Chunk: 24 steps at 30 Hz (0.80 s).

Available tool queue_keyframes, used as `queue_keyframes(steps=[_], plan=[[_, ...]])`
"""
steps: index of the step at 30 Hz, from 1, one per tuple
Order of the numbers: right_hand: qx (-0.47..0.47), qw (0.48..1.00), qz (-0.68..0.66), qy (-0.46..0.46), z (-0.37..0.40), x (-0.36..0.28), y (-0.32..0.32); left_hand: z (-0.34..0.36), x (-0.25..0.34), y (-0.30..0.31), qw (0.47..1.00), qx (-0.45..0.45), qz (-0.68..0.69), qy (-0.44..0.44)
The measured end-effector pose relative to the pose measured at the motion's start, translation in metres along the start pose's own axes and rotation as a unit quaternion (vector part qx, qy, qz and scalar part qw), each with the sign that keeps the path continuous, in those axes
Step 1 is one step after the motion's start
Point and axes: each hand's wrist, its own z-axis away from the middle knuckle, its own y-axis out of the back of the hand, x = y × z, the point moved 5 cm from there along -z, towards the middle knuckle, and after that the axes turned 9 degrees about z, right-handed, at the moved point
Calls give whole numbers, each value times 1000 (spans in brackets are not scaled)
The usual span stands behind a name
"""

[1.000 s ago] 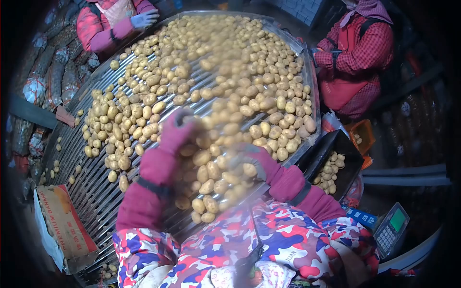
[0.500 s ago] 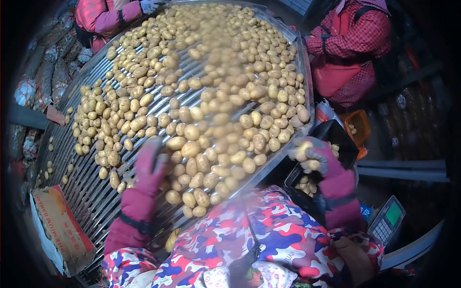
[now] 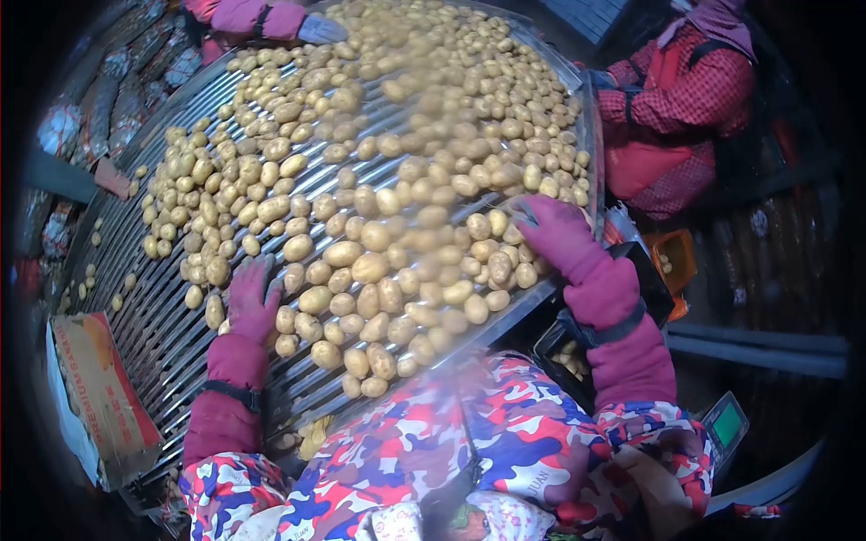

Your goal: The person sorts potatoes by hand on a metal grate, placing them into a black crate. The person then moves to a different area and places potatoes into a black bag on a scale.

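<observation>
**While the left hand (image 3: 253,298) lies at the near-left edge of the potatoes (image 3: 369,267), the right hand (image 3: 552,233) reaches over their right side.**

The potatoes are spread across a slatted metal table (image 3: 171,335), thick at the far end and on the right, with bare slats between looser groups. The left hand's fingers point forward, the thumb spread apart from them, beside the nearest potatoes. The right hand's fingers are slightly bent over potatoes near the table's right rim; whether they grip one cannot be told. Below the right forearm, a partly hidden black container (image 3: 651,276) shows some potatoes, and an orange crate (image 3: 687,267) sits just beside it. A cardboard box (image 3: 106,388) stands at the near-left. Across the table, a co-worker's gloved hand (image 3: 322,30) is by the potatoes; another person (image 3: 681,113) stands at the right.
</observation>
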Motion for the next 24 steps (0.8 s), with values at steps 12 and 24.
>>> queue_keyframes(steps=[12, 24], plan=[[-125, 962, 86, 228, -94, -128, -90, 0, 0, 1, 999, -22, -22, 30], [-68, 949, 111, 289, -102, -177, -42, -3, 10, 5, 998, -39, -26, 53]])
